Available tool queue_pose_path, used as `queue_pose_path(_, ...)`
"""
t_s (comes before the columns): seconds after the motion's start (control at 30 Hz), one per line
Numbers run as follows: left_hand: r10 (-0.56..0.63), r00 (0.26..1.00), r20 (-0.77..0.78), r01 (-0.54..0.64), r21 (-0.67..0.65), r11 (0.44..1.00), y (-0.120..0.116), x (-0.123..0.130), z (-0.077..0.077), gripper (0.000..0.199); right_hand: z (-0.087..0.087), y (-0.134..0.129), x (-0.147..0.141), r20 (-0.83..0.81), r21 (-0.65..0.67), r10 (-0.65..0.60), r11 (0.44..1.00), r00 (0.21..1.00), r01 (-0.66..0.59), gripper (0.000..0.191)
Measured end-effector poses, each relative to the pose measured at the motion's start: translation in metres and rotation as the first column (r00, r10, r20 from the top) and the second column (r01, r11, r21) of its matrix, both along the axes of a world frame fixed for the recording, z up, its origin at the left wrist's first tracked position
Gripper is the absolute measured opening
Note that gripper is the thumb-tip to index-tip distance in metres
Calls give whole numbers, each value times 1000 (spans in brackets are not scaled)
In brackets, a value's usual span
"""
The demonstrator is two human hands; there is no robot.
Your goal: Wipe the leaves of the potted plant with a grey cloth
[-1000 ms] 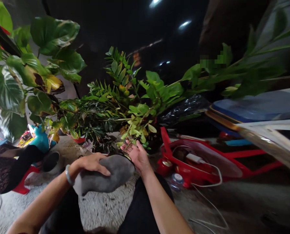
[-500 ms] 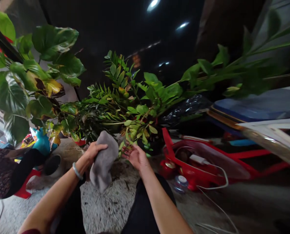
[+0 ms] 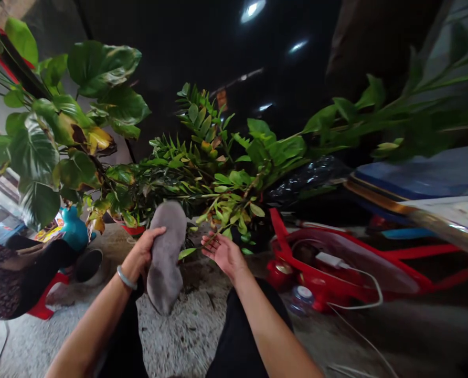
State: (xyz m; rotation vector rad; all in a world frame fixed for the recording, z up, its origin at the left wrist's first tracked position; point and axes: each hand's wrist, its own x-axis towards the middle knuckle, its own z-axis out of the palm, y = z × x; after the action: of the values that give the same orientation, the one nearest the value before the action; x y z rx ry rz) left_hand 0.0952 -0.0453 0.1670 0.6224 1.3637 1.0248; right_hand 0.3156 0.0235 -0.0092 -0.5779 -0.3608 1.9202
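Note:
My left hand is closed on a grey fuzzy insole, thumb on its face. The insole stands nearly upright, its broad end at the top. My right hand is palm up with fingers loosely spread and slightly curled. A thin stem of the leafy plant reaches its fingertips; whether they touch it I cannot tell. One green leaf sticks out between the insole and my right fingers.
To the right, a red basket-like container holds a white charger with a cable. A small clear jar stands beside it. At left, a person sits on a red stool near a teal figure. Large-leaved plants hang at upper left.
The insole has turned its broad face more fully into view. My right hand has come out from under the leaves. The whole view has shifted slightly.

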Motion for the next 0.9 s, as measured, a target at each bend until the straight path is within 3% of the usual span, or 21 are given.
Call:
queue_pose_path(0.07, 8, 1000, 26, -5, -112, 994, -25, -8, -23, 30, -1, -2, 0, 6, -20, 4, 1000, 1000, -4, 14)
queue_pose_path(0.13, -10, 999, 40, 14, -95, 995, -43, -14, -23, 29, 0, -5, 0, 18, -37, 6, 999, 1000, -5, 14)
queue_pose_path(0.23, -47, 999, 17, 45, 98, 994, -42, -22, 18, 37, 2, -8, -1, 29, -25, 18, 1000, 999, -17, 14)
queue_pose_path(0.33, 52, 998, -27, -39, 352, 935, -16, -29, 63, 42, 4, -10, -2, 37, -13, 20, 1000, 999, -19, 13)
queue_pose_path(0.4, 129, 991, -40, -100, 433, 896, 1, -30, 68, 41, 4, -10, -4, 29, 7, 13, 1000, 1000, -13, 13)
queue_pose_path(0.47, 178, 983, -52, -143, 399, 906, 7, -27, 46, 40, 3, -10, -6, 20, 34, 16, 999, 1000, -17, 15)
queue_pose_path(0.53, 177, 981, -85, -148, 269, 952, -2, -21, 6, 39, 2, -10, -8, 25, 53, 34, 998, 999, -35, 18)
queue_pose_path(0.6, 69, 990, -122, -59, 86, 995, -19, -13, -33, 34, 0, -10, -9, 55, 37, 58, 997, 997, -60, 20)
queue_pose_path(0.67, -57, 994, -88, 57, 2, 998, -37, -6, -53, 31, -1, -10, -9, 87, 0, 77, 997, 993, -78, 20)
queue_pose_path(0.7, -108, 992, -64, 108, 5, 994, -43, -4, -53, 31, -2, -10, -8, 99, -13, 83, 997, 992, -82, 19)
queue_pose_path(0.73, -144, 988, -46, 146, 40, 988, -46, -3, -47, 33, -3, -10, -8, 108, -17, 85, 996, 990, -84, 19)
queue_pose_path(0.8, -173, 984, -47, 178, 161, 971, -43, -5, -21, 38, -4, -10, -7, 117, 3, 83, 996, 990, -84, 18)
queue_pose_path(0.9, -86, 993, -79, 109, 365, 925, -26, -14, 24, 45, -2, -10, -9, 139, 26, 75, 996, 987, -80, 18)
